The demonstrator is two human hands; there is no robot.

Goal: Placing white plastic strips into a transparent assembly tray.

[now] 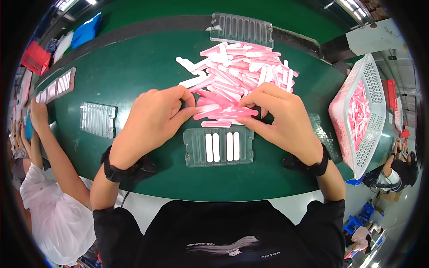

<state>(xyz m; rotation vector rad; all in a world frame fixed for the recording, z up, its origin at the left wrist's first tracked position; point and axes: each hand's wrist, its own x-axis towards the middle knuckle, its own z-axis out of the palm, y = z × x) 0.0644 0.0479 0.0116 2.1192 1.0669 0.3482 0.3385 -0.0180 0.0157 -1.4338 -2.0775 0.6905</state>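
Observation:
A loose heap of flat, round-ended pink-and-white strips lies on the green table in front of me. My left hand is closed, thumb and forefinger pinching the left end of a pale pink strip at the heap's near edge. Opposite it, my right hand has a pink strip between thumb and forefinger. One more pink strip lies flat just beyond a clear grooved tray. Several white strips stand in the tray's grooves, in two pairs with bare grooves around them.
Another clear grooved tray lies to the left, and a third behind the heap. At right stands a white perforated basket of pink strips. A co-worker's arm reaches in at far left, near a filled tray.

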